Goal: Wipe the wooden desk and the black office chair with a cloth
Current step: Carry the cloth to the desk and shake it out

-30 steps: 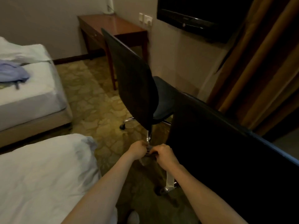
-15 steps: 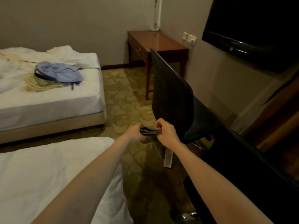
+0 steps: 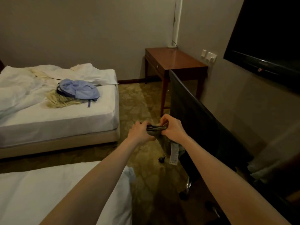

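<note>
A folded grey cloth (image 3: 156,129) with a white label hanging below it is held out in front of me. My left hand (image 3: 140,132) grips its left end and my right hand (image 3: 173,128) pinches its right end. The black office chair (image 3: 193,114) stands just right of my hands, its backrest facing me and its wheeled base low on the floor. The wooden desk (image 3: 176,60) stands in the far corner against the walls, beyond the chair.
One white bed (image 3: 69,114) with a blue backpack (image 3: 78,89) lies at the left; a second bed (image 3: 48,197) sits near me at bottom left. A dark TV (image 3: 266,39) hangs on the right wall. Patterned carpet (image 3: 134,101) runs between the beds and the desk.
The view has swung left and up, bringing the far bed and desk into sight. Both hands have risen with the cloth, still holding it between them beside the chair back.
</note>
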The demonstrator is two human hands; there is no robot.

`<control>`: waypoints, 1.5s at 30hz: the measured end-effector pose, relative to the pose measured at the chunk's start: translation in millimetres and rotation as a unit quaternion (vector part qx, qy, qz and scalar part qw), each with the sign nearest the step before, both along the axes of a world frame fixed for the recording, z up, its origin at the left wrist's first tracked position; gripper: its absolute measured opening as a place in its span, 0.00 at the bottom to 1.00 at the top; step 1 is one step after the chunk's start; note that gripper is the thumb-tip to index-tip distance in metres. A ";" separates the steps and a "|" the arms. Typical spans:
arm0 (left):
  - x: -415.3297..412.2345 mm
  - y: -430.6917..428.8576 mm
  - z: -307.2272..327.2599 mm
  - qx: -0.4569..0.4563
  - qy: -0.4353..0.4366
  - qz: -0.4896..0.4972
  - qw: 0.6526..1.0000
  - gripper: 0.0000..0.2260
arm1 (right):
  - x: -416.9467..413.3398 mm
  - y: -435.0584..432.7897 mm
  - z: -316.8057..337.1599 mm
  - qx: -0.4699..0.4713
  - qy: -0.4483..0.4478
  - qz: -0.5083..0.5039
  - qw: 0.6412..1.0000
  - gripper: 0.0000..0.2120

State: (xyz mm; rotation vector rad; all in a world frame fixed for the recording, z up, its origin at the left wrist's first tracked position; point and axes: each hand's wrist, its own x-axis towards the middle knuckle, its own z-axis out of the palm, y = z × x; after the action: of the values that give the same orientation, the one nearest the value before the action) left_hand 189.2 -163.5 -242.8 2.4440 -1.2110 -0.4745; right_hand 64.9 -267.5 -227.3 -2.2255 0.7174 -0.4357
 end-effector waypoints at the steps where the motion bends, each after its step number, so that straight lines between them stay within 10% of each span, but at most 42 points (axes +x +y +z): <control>1: 7.5 -5.6 0.0 0.001 0.003 0.014 1.000 0.31 | 10.4 -8.0 -0.1 -0.004 0.002 0.011 1.000 0.13; 17: 138.8 -93.4 27.0 -0.150 0.328 0.182 0.915 0.21 | 159.0 -137.6 1.1 0.171 -0.105 0.028 0.979 0.19; 25: 249.8 -145.4 23.6 -0.182 0.169 0.157 0.956 0.08 | 256.0 -176.5 -12.3 0.306 -0.095 0.056 0.946 0.19; 36: 400.6 -221.1 56.0 -0.304 0.279 0.104 0.905 0.01 | 397.6 -259.4 14.6 0.329 0.039 0.196 0.923 0.33; 45: 502.3 -311.0 63.9 -0.315 0.307 0.183 0.879 0.11 | 498.2 -349.4 -7.2 0.376 -0.018 0.044 0.925 0.24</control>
State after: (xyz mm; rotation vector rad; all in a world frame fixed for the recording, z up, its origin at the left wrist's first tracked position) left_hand 691.5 -474.5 -178.9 1.6972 -0.4989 -0.5679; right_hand 563.1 -616.9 -234.5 -1.5086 0.6238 -0.1152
